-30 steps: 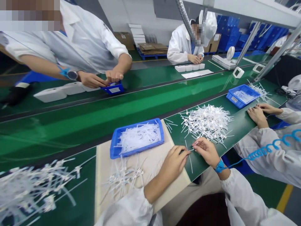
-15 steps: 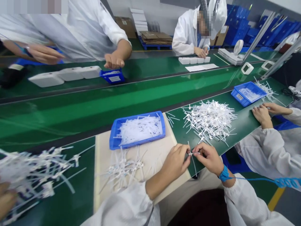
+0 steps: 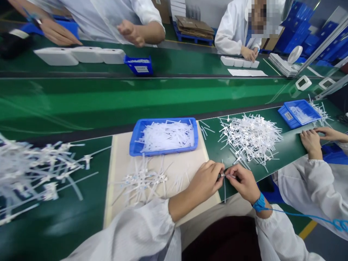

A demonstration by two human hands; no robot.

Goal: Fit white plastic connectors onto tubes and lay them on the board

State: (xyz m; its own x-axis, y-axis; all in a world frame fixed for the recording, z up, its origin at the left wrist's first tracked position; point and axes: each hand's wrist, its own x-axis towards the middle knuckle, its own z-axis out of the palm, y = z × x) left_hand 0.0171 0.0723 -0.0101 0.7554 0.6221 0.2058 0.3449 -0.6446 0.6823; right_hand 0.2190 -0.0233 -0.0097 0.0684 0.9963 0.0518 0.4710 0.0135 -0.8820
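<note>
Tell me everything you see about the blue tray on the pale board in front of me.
The blue tray is shallow, roughly rectangular and looks like plastic, with raised walls and a rim. It sits upright and open-topped at the far end of the pale board, heaped with jumbled thin white strips. Neither your left hand nor your right hand touches it.

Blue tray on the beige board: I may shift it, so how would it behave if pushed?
The blue tray probably keeps its shape, given its straight walls. It seems unlikely to tip, sitting low and broad on the beige board. The loose white strips heaped inside might spill if jolted.
</note>
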